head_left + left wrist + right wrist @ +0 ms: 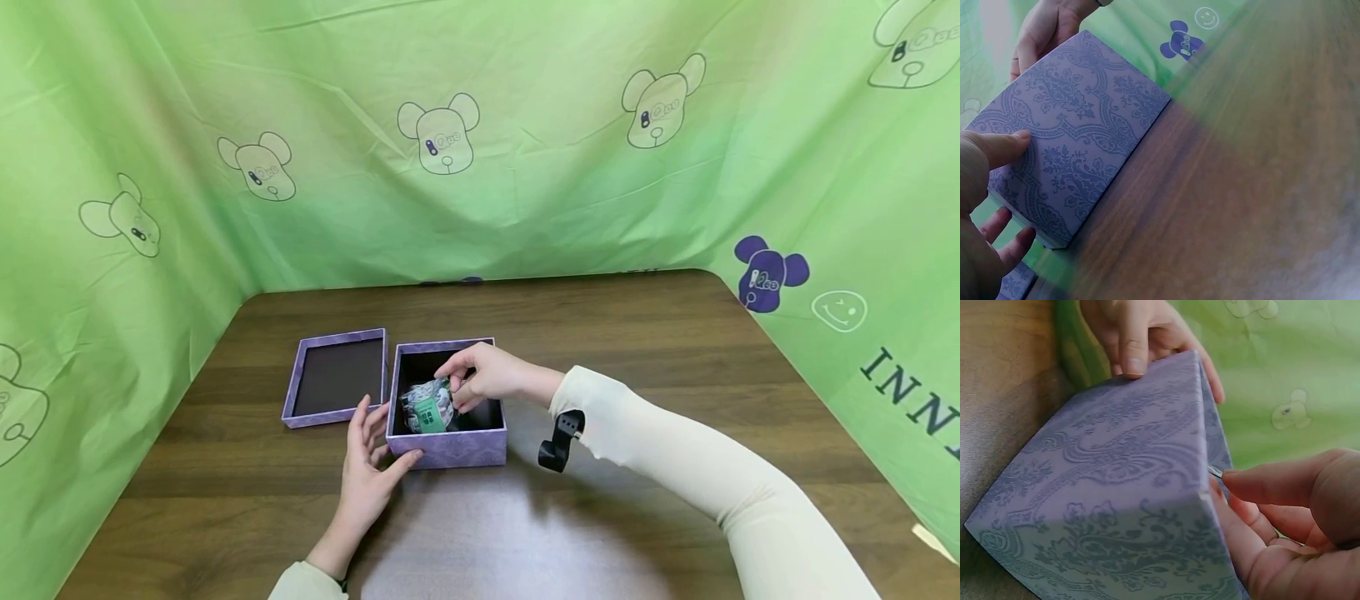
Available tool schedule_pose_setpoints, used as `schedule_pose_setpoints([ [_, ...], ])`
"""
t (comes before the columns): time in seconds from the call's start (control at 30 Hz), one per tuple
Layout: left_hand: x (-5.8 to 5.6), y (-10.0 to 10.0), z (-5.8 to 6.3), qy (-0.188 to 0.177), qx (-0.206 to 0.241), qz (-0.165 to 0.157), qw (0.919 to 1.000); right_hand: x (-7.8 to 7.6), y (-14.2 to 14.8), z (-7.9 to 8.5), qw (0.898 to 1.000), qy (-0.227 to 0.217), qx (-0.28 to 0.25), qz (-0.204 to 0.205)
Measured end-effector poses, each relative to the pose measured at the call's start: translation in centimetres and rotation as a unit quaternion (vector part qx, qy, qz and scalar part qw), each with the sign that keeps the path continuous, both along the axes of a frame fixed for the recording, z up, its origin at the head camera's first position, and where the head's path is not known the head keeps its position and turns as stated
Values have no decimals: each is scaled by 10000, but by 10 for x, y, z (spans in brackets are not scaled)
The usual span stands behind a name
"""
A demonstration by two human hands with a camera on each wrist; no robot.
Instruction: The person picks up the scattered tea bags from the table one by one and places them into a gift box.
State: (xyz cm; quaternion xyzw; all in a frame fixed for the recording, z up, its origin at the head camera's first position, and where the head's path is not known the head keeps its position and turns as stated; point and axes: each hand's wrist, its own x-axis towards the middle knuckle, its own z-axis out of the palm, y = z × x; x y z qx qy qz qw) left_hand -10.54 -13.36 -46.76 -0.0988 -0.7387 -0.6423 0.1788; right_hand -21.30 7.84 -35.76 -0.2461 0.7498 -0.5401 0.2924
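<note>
A purple patterned box (457, 450) stands on the table with its top off and its inside black. Within it, toward the left, lies a shiny clear plastic packet (427, 408) with a green label. My right hand (489, 372) reaches in over the rim, pinching the packet's edge; in the right wrist view a silvery bit shows at the thumb tip. My left hand (365, 475) steadies the front left corner. Its thumb (1007, 147) lies straight on the front wall, and its spread fingers (1015, 250) touch the left side. Box walls hide the packet in both wrist views.
The purple lid (341, 375) lies inside up, just left of the box and behind my left hand. The brown wooden table (600, 333) extends on all sides. A green printed curtain (517, 208) surrounds its back and sides. A black strap (558, 446) hangs at my right sleeve.
</note>
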Motion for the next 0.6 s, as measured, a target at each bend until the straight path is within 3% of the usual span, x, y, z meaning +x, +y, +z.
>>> schedule_pose_setpoints([
  [0.43,1,-2,-1,-9,39,26,10000,3,13,2,9993,220,-232,177],
  [0.53,3,0,1,242,57,60,9997,7,28,3,9976,528,-412,191],
  [0.6,5,0,3,576,-96,122,9982,13,42,2,9942,973,-412,181],
])
